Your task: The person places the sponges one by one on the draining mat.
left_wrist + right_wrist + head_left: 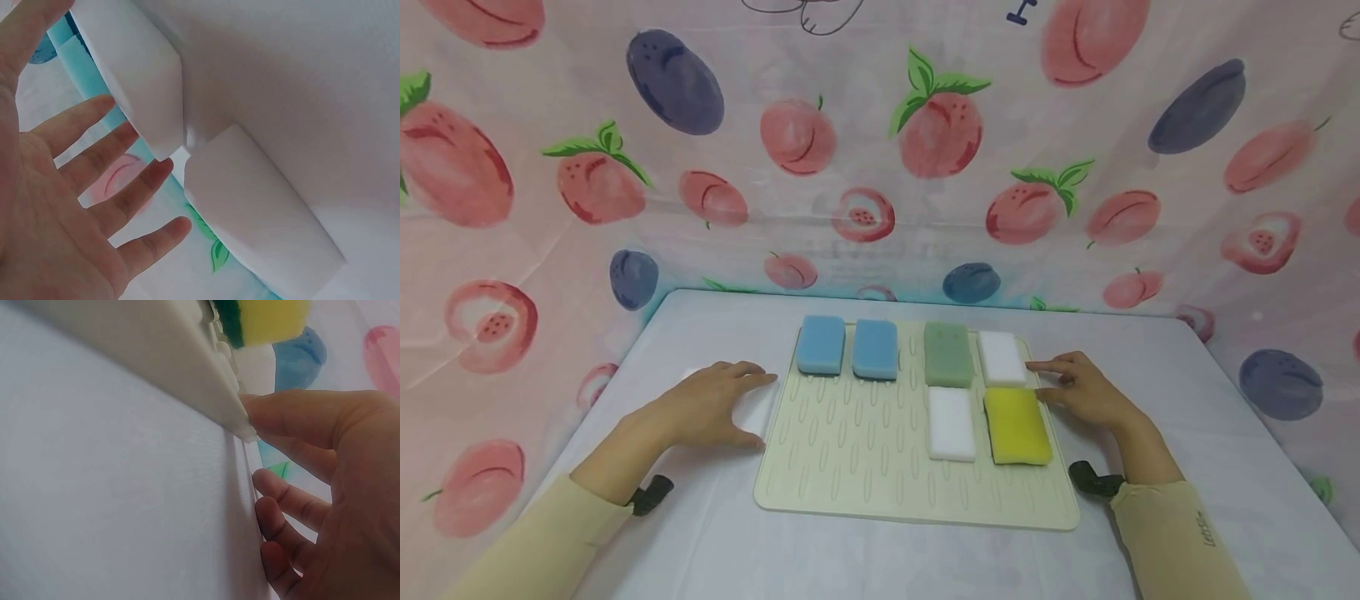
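Observation:
A cream ridged mat point(842, 492) lies on the white table. To its left my left hand point(707, 408) is held with fingers spread, gripping nothing. In the left wrist view, two white blocks point(134, 75) are close beyond its fingertips point(164, 167). My right hand point(1086, 392) is at the mat's right edge, thumb and index finger reaching toward it, other fingers loosely bent. The right wrist view has the thumb point(300, 415) touching the mat's edge point(187, 369). Nearest this hand are a white sponge point(1002, 358) and a yellow sponge point(1018, 427) with a dark green underside.
Two blue sponges point(821, 344) with dark undersides sit at the mat's back left. A green sponge point(948, 354) and another white sponge point(951, 423) lie right of centre. Behind the table point(910, 567) hangs a fruit-printed cloth point(865, 108).

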Demonstrator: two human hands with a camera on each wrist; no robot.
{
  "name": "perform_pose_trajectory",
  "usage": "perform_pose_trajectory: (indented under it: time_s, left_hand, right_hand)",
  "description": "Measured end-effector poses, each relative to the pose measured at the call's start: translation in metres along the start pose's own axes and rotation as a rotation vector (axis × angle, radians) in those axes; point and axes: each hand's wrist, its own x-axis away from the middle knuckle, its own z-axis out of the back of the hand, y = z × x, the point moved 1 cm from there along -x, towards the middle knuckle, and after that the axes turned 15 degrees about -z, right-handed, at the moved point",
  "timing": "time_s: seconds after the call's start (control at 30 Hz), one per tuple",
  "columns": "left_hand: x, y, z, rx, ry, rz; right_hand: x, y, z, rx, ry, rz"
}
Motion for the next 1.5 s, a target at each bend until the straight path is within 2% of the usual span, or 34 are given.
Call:
perform_pose_trajectory:
  time_s: [0.5,0.8,0.97,1.5]
  left_hand:
    - [-0.003,0.001,0.004,-0.028,0.027,-0.006]
    - [-0.002,0.008,0.01,-0.027,0.027,0.004]
    - [-0.003,0.012,0.012,-0.045,0.036,-0.014]
    - [-0.009,0.026,0.011,-0.043,0.034,-0.015]
  right_hand:
    - [-0.002,0.0,0.001,0.003,0.001,-0.018]
    - [-0.001,-0.002,0.002,-0.003,-0.005,-0.018]
    - [0.001,-0.003,0.003,-0.011,-0.011,-0.02]
    - [-0.002,0.0,0.001,-0.019,-0.014,-0.023]
